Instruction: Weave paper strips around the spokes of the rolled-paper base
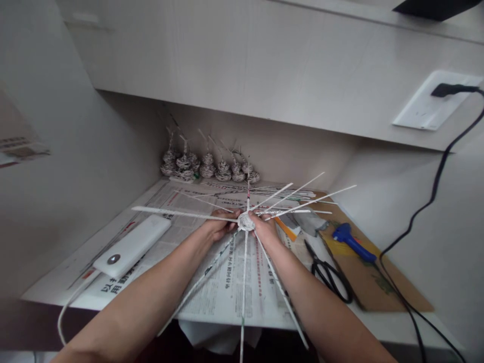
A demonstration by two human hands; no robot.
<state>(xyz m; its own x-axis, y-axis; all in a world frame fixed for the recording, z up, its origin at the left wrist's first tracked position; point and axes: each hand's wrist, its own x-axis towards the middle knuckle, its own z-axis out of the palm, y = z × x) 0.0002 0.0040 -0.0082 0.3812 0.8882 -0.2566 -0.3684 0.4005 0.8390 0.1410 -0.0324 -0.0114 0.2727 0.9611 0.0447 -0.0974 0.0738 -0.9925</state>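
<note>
In the head view a small woven paper base (246, 222) sits above the newspaper, with several thin rolled-paper sticks fanning out from it in all directions. My left hand (224, 224) grips its left side, fingers curled at the edge beneath a long stick that points left. On the opposite side, my right hand (263, 224) pinches the base, the thumb lying close to its rim. Some fingertips of both hands are hidden behind the weaving and the sticks.
Newspaper (212, 292) covers the desk. Several woven paper gourds (223, 171) stand along the back wall, with loose paper sticks (295, 192) before them. A white corded device (132, 247) lies left; black scissors (328, 275), a blue glue gun (353, 242) and cardboard (389, 287) lie right.
</note>
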